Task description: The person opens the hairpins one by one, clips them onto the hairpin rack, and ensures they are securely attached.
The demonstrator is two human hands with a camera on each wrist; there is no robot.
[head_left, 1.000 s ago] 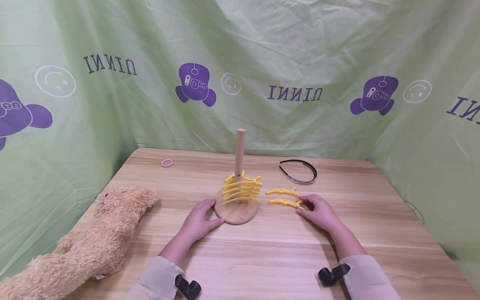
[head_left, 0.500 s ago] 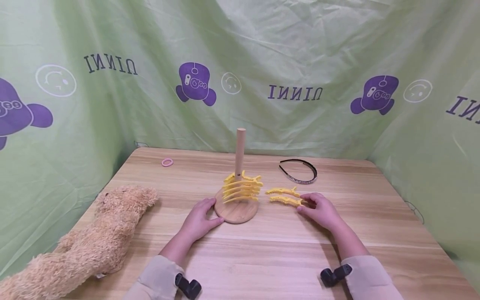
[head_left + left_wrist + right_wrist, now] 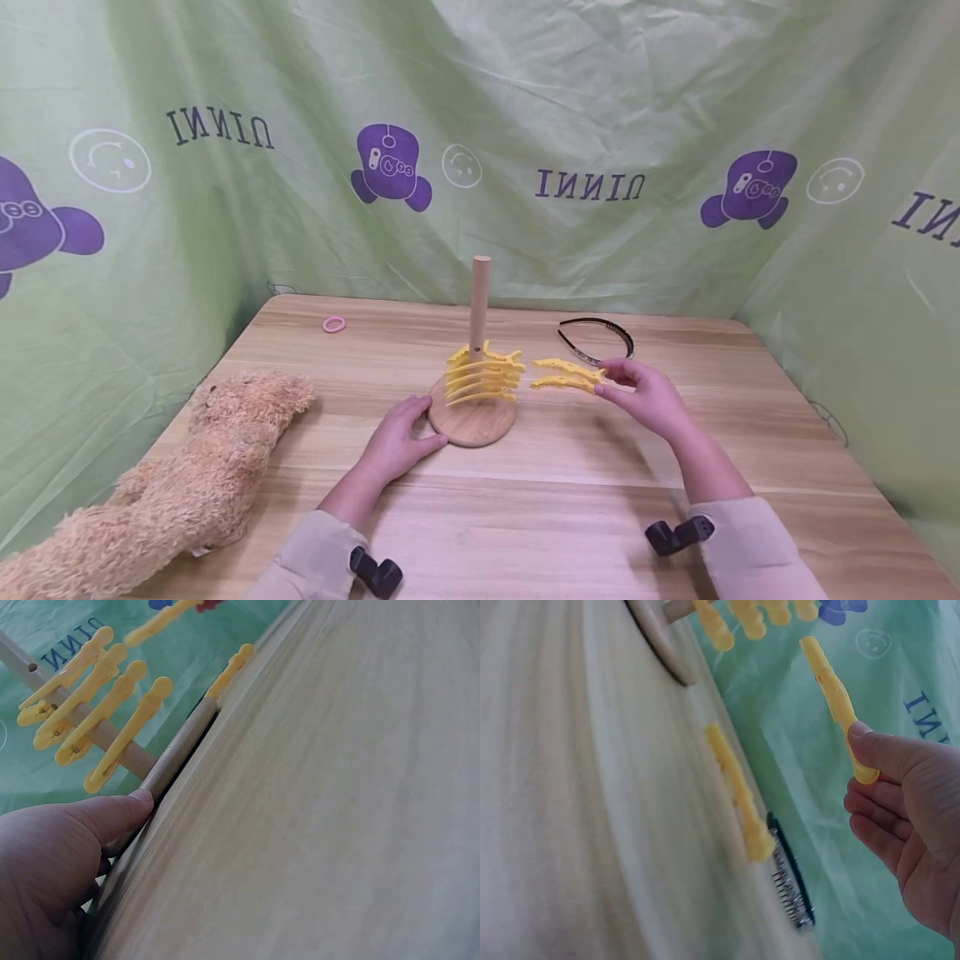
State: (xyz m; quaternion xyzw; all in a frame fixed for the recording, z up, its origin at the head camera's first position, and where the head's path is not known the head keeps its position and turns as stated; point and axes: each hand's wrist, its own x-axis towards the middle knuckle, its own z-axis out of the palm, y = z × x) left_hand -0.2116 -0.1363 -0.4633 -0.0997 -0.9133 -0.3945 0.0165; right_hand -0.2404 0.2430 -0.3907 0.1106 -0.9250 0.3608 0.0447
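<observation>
Fingers (image 3: 879, 799), right hand (image 3: 645, 400): pinched on curved yellow plastic clip (image 3: 831, 686), one end only; left hand (image 3: 396, 440): gripped round wooden base (image 3: 474, 434). Risked twist or drop from such end-only hold.

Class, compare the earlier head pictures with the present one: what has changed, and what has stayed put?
The right hand has risen, lifting the nearer yellow clip off the table; its fingers were already at that clip's end before. Nothing was visibly let go. Unchanged: the left hand on the wooden base, the other clip, headband, pink ring and plush toy.
</observation>
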